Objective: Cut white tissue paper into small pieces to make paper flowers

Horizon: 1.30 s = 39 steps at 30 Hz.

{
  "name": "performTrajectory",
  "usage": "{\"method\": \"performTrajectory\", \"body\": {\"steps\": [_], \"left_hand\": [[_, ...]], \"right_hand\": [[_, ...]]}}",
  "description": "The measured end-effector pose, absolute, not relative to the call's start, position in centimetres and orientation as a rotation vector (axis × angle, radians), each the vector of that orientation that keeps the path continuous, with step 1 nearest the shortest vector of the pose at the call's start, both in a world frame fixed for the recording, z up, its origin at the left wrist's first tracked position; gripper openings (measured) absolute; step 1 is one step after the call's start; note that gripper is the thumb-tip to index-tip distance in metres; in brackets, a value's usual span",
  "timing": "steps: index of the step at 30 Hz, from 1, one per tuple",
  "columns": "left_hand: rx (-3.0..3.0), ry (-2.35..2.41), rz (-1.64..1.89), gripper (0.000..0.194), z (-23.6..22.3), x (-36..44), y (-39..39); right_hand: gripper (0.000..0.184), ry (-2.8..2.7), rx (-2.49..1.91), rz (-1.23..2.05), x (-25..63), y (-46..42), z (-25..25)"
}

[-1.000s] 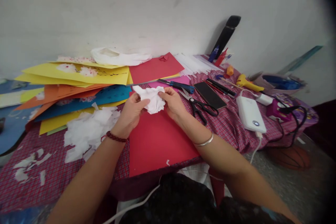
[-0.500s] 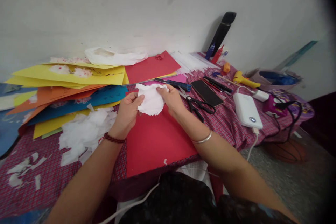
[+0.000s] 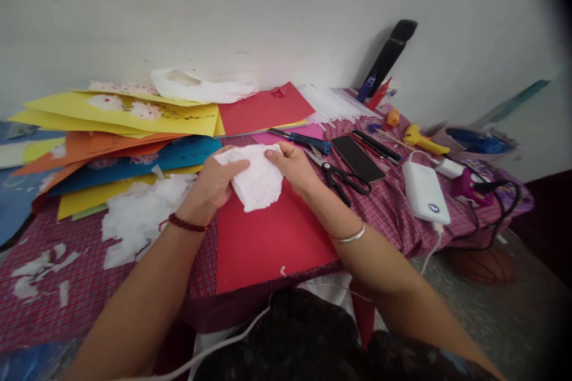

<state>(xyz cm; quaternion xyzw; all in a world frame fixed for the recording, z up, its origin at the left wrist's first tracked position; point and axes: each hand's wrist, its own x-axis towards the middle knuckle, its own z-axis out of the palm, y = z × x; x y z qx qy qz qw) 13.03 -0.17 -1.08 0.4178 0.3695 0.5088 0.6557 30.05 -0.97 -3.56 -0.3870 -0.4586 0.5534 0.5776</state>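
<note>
Pinching opposite sides of a creased white paper [image 3: 259, 183], the left hand [image 3: 217, 180] and right hand [image 3: 295, 168] hold it above the red sheet [image 3: 268, 250]. It looks thin, so uneven pulling could tear it, while a loosened pinch could drop it. Swinging the right hand outward could knock the nearby scissors [image 3: 329, 171].

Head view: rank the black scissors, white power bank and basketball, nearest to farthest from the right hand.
1. Scissors, just right of the right hand.
2. Power bank, farther right on the tablecloth.
3. Basketball, farthest right, down on the floor.
</note>
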Motion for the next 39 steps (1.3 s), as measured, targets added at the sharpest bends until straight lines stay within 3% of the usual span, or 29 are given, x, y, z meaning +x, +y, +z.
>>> {"method": "performTrajectory", "body": {"steps": [9,13,14,18,19,26,32,39], "left_hand": [[0.905,0.842,1.382,0.022,-0.6,10.0,2.5],[1.215,0.785,1.242,0.065,-1.8,11.0,2.2],[1.286,0.793,1.197,0.067,-2.1,11.4,1.8],[1.260,0.946,1.301,0.027,-2.2,12.8,0.3],[1.279,0.990,1.330,0.026,-2.1,13.0,-0.1],[1.774,1.232,1.286,0.052,-1.5,13.3,-1.1],[1.758,1.429,1.423,0.051,-1.4,12.2,-0.2],[1.662,1.309,1.505,0.052,-2.0,11.7,0.3]], "right_hand": [[0.042,-0.944,-0.961,1.179,31.7,0.3,-4.0],[0.041,-0.958,-0.932,1.198,31.2,0.0,-4.1],[0.041,-0.969,-0.921,1.204,31.1,-0.1,-4.1],[0.044,-1.140,-0.915,1.285,30.9,-0.7,-3.9],[0.044,-1.218,-0.913,1.308,30.8,-0.9,-3.8],[0.042,-1.415,-0.918,1.348,29.9,-1.6,-3.5],[0.043,-1.340,-0.976,1.308,31.2,-0.7,-3.5],[0.047,-1.221,-0.936,1.353,31.7,-0.6,-3.5]]}}
